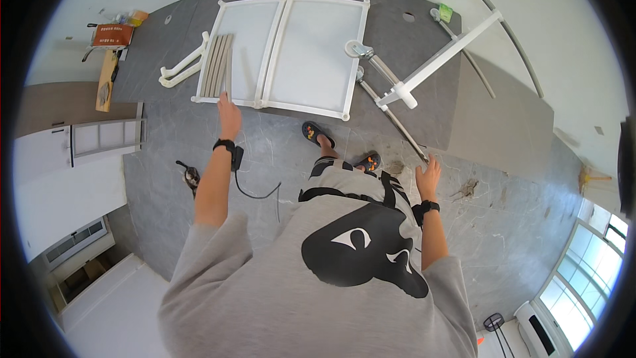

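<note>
Left hand (229, 119) at near edge of the white panels (308, 53), below their left half; grip closed around the near end of a metal tube (228, 78). Tube reaches away from the person, over the left part of the panels, long axis almost in line with the loose tubes (213, 66) resting there just beside it. Right hand (428, 178) off beyond the panels' near right corner, fingers at the lower end of a leg tube (405, 132) on the wheeled frame (442, 59); cannot tell whether that grip is clenched or only touching. Key relation, as I judge it: held tube and frame sit at opposite sides of the panels, left hand nearer the one, right hand the other, and the leg slants down rightward from the panels, so the two axes are askew. Held tube: slim, straight, grey, dull sheen. Frame: white crossbar, silvery legs, casters, one caster (358, 49) overlapping the panels' right edge.
</note>
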`<state>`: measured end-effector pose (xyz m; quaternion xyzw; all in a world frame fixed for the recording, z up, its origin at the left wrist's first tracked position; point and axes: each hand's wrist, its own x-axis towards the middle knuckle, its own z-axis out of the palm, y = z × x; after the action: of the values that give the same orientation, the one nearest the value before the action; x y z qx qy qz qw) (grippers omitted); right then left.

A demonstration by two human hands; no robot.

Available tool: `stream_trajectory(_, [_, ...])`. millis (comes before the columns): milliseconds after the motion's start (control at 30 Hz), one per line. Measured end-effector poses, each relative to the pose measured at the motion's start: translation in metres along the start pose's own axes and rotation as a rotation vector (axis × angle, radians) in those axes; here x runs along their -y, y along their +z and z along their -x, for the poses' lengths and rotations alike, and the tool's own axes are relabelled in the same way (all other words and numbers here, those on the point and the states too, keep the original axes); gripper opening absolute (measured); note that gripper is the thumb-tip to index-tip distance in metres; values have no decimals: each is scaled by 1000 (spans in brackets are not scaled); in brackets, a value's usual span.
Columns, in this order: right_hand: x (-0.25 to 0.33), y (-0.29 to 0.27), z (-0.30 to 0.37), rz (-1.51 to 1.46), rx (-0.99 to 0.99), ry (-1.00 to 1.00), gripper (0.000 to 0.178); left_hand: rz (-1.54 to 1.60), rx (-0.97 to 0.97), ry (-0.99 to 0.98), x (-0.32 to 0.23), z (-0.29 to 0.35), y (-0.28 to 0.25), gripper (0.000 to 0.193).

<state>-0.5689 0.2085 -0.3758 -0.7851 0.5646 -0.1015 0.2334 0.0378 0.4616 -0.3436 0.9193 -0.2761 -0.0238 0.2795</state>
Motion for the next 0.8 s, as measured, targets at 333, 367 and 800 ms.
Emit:
stream_trajectory(333, [9,25,19,104,-2,169,62,-538,223,24,14,-80,33,52])
stream_trajectory(367, [8,26,21,109,-4,177,62,-559,236,-31,10,-78,40,53])
stream_trajectory(800, [16,34,14,133,24,246,66,-596,427,-135,26,-111,44,63])
